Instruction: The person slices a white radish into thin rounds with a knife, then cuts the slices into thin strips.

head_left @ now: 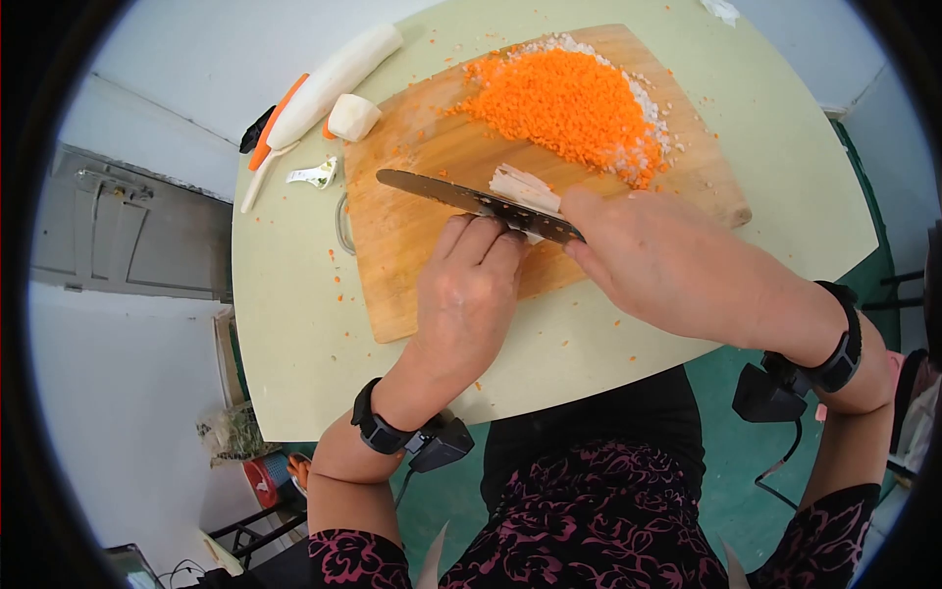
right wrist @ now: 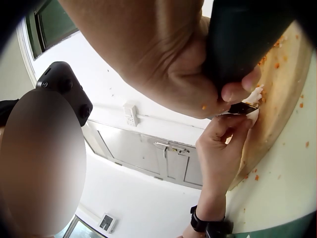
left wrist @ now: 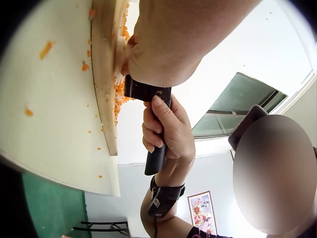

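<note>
My right hand [head_left: 653, 245] grips a dark-bladed knife [head_left: 430, 188] by its black handle [left wrist: 156, 159]. The blade lies across the wooden cutting board [head_left: 392, 270], over white radish strips [head_left: 525, 185] that show beyond it. My left hand [head_left: 469, 290] holds the near part of the white radish [right wrist: 253, 117], with curled fingertips right beside the blade. Most of that part is hidden by the fingers and knife. Past the knife, a heap of finely diced carrot [head_left: 564, 98] lies on the board, with diced white radish [head_left: 643, 103] along its far edge.
Left of the board lie a long white radish [head_left: 334, 83], a carrot [head_left: 278, 120], a cut radish piece [head_left: 353, 118] and a small white patterned item [head_left: 314, 174]. A metal ring [head_left: 343, 224] sticks out at the board's left edge. Carrot bits dot the pale table [head_left: 294, 363].
</note>
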{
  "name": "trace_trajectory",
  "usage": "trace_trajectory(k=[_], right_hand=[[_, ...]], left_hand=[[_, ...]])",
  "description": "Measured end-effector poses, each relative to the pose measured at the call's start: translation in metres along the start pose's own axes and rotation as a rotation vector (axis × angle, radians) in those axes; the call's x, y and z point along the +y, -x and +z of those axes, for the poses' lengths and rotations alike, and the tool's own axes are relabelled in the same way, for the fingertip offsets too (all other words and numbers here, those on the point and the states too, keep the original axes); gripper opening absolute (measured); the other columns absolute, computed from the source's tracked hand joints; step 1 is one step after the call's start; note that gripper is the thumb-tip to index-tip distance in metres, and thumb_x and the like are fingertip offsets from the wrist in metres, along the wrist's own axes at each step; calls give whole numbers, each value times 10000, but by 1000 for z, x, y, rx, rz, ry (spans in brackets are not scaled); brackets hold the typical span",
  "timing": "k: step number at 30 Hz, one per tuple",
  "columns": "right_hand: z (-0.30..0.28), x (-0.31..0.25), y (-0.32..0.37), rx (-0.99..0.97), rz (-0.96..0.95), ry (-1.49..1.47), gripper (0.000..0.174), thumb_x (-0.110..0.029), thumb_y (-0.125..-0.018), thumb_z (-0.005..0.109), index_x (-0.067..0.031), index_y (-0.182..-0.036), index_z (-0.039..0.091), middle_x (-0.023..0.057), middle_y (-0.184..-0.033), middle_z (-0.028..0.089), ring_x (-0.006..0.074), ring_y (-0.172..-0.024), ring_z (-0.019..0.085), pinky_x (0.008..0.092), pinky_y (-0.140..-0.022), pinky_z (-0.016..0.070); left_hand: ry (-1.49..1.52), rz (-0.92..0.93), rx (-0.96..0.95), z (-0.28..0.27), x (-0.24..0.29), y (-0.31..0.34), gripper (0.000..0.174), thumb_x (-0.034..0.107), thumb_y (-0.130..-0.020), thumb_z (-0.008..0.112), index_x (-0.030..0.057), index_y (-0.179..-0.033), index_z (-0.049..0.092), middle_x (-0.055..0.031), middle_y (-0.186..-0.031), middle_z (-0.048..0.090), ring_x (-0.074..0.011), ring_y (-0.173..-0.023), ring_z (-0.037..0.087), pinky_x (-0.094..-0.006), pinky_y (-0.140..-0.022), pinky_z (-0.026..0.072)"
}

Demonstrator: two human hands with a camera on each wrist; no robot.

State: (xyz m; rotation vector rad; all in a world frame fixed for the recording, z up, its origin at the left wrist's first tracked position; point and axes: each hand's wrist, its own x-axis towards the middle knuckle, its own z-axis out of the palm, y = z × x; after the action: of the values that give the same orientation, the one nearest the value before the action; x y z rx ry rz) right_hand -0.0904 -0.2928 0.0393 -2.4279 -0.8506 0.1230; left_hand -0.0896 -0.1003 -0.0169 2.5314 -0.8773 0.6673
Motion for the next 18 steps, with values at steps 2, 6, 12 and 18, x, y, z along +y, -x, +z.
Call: trace_trajectory(k=[2,6,12,18], right_hand=[[2,3,1,26,-33,-9,141,-34,-825,451,91,-876,490,221,-619,547,365,-619,586,432,-544,453],[0,5,-4,-54,-7,44,135,-38,-823,462,89,-862,487,220,-646,556,366,-639,589,428,-562,458],[14,9,-22,-78,-16,-39,129,-53,-833,461,69,-833,504,221,-694,573,375,-671,594,432,-587,462],[13,15,-29,-47,63,-13,155,-89,-850,462,54,-821,512,233,-701,579,378,-686,596,439,-592,457]], left_hand=[[-2,12,16,2,-1,0,184,-51,-639,695,-9,-811,647,-99,-828,612,-263,-784,564,-339,-678,478],[4,8,37,5,-1,1,183,-51,-639,694,-6,-809,643,-94,-823,611,-260,-777,562,-339,-674,479],[3,38,43,3,-3,0,186,-47,-635,699,-3,-806,639,-88,-816,609,-256,-767,561,-332,-655,479],[15,31,48,1,-2,0,183,-53,-632,694,-6,-799,636,-95,-804,602,-261,-774,565,-332,-657,480]])
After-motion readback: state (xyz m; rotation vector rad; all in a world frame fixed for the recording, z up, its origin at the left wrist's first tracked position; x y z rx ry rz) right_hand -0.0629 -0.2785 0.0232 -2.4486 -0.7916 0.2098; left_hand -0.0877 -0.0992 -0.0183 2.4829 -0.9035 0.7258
